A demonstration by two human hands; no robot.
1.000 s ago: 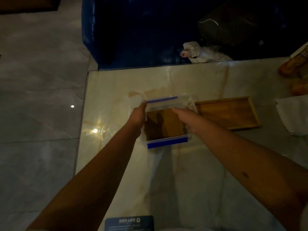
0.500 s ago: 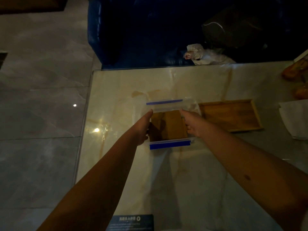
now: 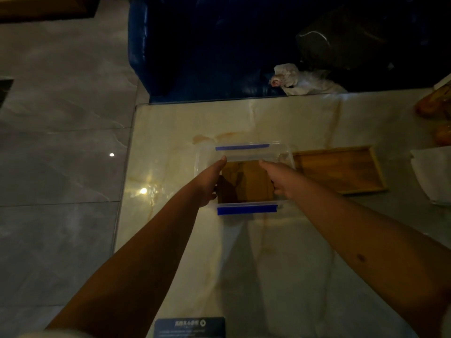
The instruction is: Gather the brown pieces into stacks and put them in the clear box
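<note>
On the marble table [image 3: 268, 252], the clear box [image 3: 280, 152] sits beside a wooden tray [image 3: 341, 169]. My left hand [image 3: 207, 181] and right hand [image 3: 280, 176] clasp its sides; brown pieces [image 3: 251, 179] lie inside.

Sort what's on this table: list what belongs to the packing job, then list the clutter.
Job: clear box, brown pieces inside it, left hand and right hand at its sides.

Clutter: wooden tray, white paper, crumpled wrapper, dark card.
</note>
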